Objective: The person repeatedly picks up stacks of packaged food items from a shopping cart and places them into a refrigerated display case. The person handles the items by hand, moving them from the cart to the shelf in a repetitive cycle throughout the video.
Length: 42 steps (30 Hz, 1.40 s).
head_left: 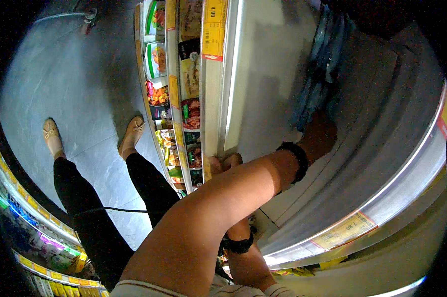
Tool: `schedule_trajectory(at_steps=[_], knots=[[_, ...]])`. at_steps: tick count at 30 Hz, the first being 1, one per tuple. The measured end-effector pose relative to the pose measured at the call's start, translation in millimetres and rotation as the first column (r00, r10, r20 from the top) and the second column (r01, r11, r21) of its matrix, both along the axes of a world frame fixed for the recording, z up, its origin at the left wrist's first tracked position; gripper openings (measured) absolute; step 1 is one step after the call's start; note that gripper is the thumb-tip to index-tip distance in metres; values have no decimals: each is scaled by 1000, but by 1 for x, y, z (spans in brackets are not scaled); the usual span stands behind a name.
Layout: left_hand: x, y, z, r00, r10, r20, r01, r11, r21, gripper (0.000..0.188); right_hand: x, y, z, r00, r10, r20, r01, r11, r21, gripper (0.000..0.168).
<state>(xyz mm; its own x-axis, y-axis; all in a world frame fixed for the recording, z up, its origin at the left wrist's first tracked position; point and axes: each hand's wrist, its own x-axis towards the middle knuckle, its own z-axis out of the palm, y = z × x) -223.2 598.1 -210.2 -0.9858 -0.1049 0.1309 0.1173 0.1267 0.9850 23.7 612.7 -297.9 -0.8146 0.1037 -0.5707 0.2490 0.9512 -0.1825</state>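
My left arm, with a black band at the wrist, crosses the view towards the upper right. In deep shadow, my left hand [320, 133] is at the lower end of a dark bluish, shiny plastic-like bundle [322, 59] on the grey shelf; its fingers and grip are unclear. My right forearm, also banded in black, passes beneath the left one. Fingertips of my right hand [232, 161] show beside the pale shelf edge [213, 111], and the rest of that hand is hidden behind my left forearm. Whether it holds anything cannot be told.
Shelves of packaged food [156, 59] stand at centre left, with yellow price tags [213, 29] along them. A curved shelf rail [401, 193] runs at the right. More stocked shelves [45, 237] lie lower left. Legs in black trousers and tan shoes [52, 130] stand on grey floor tiles.
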Motion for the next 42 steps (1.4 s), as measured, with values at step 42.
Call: schedule_trajectory(at_steps=[42], knots=[[195,-298,22,929,2,370,-51,991,123,40,-40,-114,72,944,327,-33,-329,943,-52,49]])
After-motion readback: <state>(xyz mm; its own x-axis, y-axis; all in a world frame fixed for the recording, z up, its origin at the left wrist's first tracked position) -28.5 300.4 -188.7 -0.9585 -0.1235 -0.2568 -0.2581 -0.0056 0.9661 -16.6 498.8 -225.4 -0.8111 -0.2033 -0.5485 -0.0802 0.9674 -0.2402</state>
